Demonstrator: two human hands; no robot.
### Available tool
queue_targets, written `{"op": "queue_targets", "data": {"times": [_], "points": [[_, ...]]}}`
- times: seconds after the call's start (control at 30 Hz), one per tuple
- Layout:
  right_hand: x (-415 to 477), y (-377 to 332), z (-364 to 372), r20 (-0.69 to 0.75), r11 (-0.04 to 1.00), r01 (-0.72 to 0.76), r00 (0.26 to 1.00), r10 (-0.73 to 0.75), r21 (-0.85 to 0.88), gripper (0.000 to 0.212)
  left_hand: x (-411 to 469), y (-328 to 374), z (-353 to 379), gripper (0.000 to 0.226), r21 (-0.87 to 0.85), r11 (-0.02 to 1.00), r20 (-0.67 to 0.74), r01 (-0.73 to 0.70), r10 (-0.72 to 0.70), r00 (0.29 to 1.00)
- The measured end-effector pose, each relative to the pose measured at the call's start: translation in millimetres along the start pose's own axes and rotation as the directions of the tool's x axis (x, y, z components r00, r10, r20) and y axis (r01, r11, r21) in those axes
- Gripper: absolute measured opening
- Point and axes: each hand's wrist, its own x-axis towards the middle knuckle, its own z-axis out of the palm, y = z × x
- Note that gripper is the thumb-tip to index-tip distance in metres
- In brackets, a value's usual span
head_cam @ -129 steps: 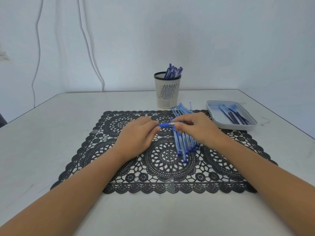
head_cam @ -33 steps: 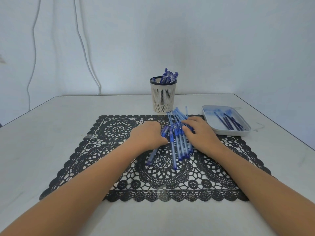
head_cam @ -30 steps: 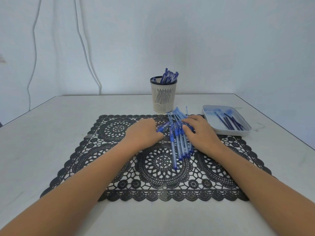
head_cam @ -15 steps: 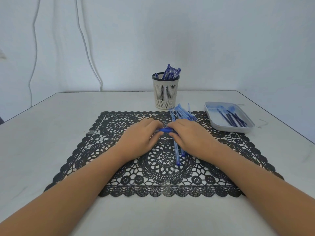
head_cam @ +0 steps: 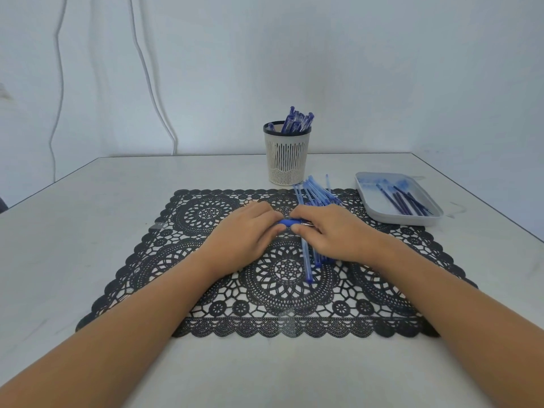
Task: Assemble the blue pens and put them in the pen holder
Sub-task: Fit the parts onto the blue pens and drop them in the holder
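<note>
Blue pen (head_cam: 290,222) lies left-right above mat (head_cam: 206,214); left hand (head_cam: 247,232) and right hand (head_cam: 331,231) each pinch one end. Pen holder (head_cam: 287,160) stands straight ahead, beyond fingertips, about equally near both hands.

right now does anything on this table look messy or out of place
Only mildly: the loose pile of translucent blue pen barrels is fanned out unevenly, its far ends poking past the far edge of the black lace placemat, near the cream slotted pen holder. Nothing looks spilled or damaged.
</note>
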Motion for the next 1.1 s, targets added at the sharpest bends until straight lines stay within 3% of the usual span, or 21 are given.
{"op": "queue_targets", "data": {"times": [0.3,0.43,0.53,0.63,0.8,0.97,1.1], "points": [[-4.4,3.8,-7.1,-0.058,0.994,-0.105,0.993,0.105,0.003,0.025,-1.5,-4.4,1.9,0.034,0.001,0.999,-0.038,0.046,-0.046,0.998],[-7.0,8.4,-5.6,-0.062,0.983,-0.183,0.981,0.184,0.025,0.019,-1.9,-7.8,2.2,0.04,0.001,0.99,-0.076,0.142,-0.142,0.987],[-6.3,9.2,-5.4,-0.056,0.958,-0.257,0.963,0.265,0.125,0.019,-1.6,-10.6,3.0,0.029,-0.048,0.966,-0.113,0.253,-0.257,0.96],[-5.2,2.8,-2.6,-0.092,0.971,-0.203,0.972,0.215,0.126,0.023,-1.3,-13.9,3.7,0.025,-0.08,0.938,-0.13,0.337,-0.344,0.93],[-5.2,-15.9,8.9,-0.171,0.989,-0.034,0.984,0.058,0.141,0.02,-1.1,-15.4,5.1,0.024,-0.102,0.925,-0.117,0.365,-0.376,0.919],[-4.5,-13.4,19.9,-0.093,0.998,-0.046,0.995,0.042,-0.045,0.02,-1.5,-13.1,4.0,0.023,-0.105,0.931,-0.111,0.35,-0.361,0.926],[-2.9,-12.3,12.8,-0.317,0.985,-0.139,0.934,0.165,0.105,0.02,-1.4,-11.7,3.3,0.024,-0.109,0.939,-0.107,0.327,-0.338,0.935]]}}
